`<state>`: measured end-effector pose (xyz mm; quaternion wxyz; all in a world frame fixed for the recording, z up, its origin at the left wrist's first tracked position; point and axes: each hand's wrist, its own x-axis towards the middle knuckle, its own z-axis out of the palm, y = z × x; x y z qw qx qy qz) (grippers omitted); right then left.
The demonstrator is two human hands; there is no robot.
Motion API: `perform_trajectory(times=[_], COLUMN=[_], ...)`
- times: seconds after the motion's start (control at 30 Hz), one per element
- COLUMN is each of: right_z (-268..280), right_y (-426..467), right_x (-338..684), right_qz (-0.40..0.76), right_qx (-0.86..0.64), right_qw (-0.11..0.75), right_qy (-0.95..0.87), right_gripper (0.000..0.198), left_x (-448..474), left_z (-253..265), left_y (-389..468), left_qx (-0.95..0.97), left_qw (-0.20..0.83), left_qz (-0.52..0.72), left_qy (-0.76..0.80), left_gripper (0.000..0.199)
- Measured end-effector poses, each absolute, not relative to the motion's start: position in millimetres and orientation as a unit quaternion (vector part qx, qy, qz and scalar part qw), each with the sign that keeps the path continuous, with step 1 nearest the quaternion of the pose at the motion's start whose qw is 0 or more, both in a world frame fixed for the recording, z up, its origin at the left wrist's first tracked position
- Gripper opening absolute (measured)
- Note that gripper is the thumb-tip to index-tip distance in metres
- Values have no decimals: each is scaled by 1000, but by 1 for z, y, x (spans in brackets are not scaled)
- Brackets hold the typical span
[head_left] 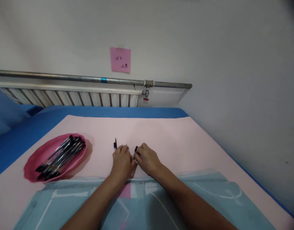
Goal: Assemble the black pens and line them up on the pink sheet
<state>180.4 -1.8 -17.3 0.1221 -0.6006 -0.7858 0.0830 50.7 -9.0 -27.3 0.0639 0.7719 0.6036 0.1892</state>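
Observation:
My right hand (148, 158) is closed around a pen with a black end (136, 149); my fingers cover most of its length. Close beside it, my left hand (123, 160) is curled low over the pink table, its thumb near the pen's lower end. What its fingers hold is hidden. A black pen cap (115, 145) and a thin dark point (115, 140) stick out past the left knuckles, and I cannot tell whether that hand grips them or rests over them. To the left, a pink basket (29, 166) holds several clear pens with black ends (62, 156).
Light blue patterned cloth (72, 204) covers the table's near edge under my forearms. Behind the pink tabletop (175, 140) are a blue edge (118, 111), a white radiator (84, 98) and a metal pipe (77, 78). A pink note (120, 60) hangs on the wall.

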Motion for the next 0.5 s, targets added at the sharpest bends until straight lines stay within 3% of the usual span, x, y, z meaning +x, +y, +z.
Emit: perform_trajectory(times=[0.5], right_z=[-11], right_y=[-1], right_x=[179], right_qz=[102], right_qx=[-610], right_qw=[119], right_qy=[-777], right_gripper=[14], left_x=[48], left_z=[-33], left_y=[-7], left_qx=[748], left_qw=[98], left_qz=[283], left_qy=[592], left_gripper=[25])
